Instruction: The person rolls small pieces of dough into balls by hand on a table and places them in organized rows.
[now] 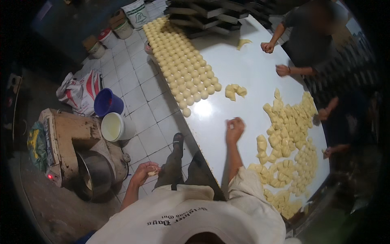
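My right hand point(234, 128) rests on the white table point(243, 73), fingers curled around a small piece of pale dough. My left hand point(144, 172) hangs off the table's left side, down by my leg, closed on another dough piece point(153, 173). Rows of rolled dough balls point(183, 65) line the table's left edge, beyond my right hand. A heap of cut dough chunks point(286, 142) lies to the right of it. A few loose chunks point(235, 92) sit mid-table.
Two other people work at the table's right side, one's fists point(267, 47) on the top. Stacked dark trays point(211, 14) stand at the far end. On the tiled floor: a blue bucket point(108, 102), white bucket point(113, 127), sack point(79, 91), mixer machine with metal bowl point(95, 173).
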### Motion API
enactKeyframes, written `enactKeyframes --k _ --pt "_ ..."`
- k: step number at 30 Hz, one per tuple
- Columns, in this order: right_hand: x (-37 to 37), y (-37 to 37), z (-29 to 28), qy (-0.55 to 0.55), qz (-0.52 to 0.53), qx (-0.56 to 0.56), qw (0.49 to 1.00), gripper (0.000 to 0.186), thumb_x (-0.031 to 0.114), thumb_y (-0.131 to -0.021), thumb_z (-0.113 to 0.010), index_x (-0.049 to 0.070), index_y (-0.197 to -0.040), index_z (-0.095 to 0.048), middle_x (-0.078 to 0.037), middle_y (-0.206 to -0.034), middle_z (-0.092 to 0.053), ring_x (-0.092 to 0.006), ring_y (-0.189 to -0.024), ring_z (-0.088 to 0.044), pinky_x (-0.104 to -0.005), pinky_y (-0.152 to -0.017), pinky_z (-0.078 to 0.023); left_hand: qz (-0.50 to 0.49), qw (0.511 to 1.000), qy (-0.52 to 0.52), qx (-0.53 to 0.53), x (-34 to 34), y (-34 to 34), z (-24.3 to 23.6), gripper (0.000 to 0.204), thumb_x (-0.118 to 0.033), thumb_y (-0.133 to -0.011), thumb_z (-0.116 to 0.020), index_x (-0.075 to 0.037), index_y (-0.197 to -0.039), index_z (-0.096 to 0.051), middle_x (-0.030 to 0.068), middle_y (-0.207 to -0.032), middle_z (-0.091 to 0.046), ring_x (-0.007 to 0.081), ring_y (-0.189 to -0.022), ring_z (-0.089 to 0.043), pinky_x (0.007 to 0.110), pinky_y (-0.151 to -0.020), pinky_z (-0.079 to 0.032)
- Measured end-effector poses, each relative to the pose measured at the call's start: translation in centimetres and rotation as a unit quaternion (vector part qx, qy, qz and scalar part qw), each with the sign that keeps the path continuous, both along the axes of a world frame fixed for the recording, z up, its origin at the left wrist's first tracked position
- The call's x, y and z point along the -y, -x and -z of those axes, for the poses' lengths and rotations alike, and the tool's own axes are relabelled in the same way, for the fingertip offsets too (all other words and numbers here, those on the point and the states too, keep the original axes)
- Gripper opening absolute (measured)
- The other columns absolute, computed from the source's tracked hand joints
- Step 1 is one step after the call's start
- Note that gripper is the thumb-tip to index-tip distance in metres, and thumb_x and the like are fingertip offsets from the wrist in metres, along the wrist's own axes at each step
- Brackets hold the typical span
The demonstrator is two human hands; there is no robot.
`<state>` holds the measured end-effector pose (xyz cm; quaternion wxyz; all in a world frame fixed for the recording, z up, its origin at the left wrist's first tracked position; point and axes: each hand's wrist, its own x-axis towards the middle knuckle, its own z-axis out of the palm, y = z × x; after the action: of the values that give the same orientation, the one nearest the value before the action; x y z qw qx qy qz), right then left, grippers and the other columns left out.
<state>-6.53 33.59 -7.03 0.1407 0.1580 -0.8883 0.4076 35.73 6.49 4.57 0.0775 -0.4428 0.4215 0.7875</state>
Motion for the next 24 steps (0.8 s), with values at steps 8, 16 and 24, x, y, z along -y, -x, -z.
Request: enactKeyframes --k 8,16,24 --pt "-8.0 -9.9 -5.6 -0.06 -0.067 0.133 0.987 0.036 0.007 -0.084 -0.084 0.005 -0.117 -0.071 -0.018 -0.131 -0.064 -0.0382 -0.124 -0.062 -0.0466 -0.107 -0.052 0.086 0.978 0.173 -0.073 -1.7 9.7 -1.9 0.027 -0.027 -0.101 -0.072 0.0 -0.095 -0.074 0.0028 -0.077 -0.063 0.0142 -0.069 -0.059 0.031 -0.065 -0.051" --pt "-1.8 -12.8 -26.3 0.181 -0.231 0.215 0.932 0.058 0.016 -0.088 -0.088 0.008 -0.14 -0.066 -0.014 -0.129 -0.066 -0.0272 -0.112 -0.07 -0.0368 -0.096 -0.061 0.188 0.976 0.051 -0.095 -8.9 22.6 -12.1 0.066 -0.069 -0.106 -0.056 -0.006 -0.096 -0.069 0.0013 -0.077 -0.063 0.013 -0.068 -0.062 0.031 -0.061 -0.052" --pt "0.8 -14.0 -28.0 0.083 -0.209 0.101 0.969 0.066 0.033 -0.079 -0.094 0.007 -0.133 -0.067 -0.013 -0.124 -0.065 -0.0282 -0.11 -0.068 -0.0399 -0.091 -0.058 0.187 0.952 0.07 -0.234 -10.2 22.2 -13.6 0.052 -0.051 -0.114 -0.054 -0.002 -0.112 -0.071 0.003 -0.085 -0.067 0.0128 -0.071 -0.064 0.03 -0.062 -0.052"
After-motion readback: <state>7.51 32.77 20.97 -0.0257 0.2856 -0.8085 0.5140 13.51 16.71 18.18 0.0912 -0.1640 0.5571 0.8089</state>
